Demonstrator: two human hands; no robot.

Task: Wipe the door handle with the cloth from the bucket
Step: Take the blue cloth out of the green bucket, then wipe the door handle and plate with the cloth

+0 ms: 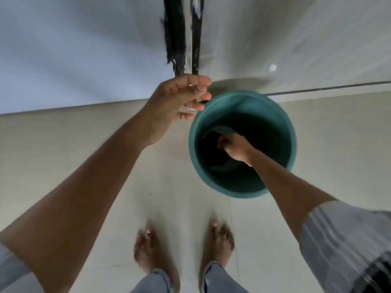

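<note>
Cloth (213, 149) under right hand (234, 148)

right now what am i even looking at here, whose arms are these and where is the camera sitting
There is no machine here. A person wears one wide-angle camera on the head, looking down, so you see their own two bare arms and, at the bottom, their bare feet on a pale tiled floor. The wide lens bends the picture, and it is blurred by motion.

A teal bucket stands on the floor in front of them. The right hand reaches down inside it and grips a dark cloth lying there. The left hand hovers open beside the bucket's rim, holding nothing.

Behind the bucket is a light wall or door surface with a dark vertical strip running up it. No door handle shows in this picture.
</note>
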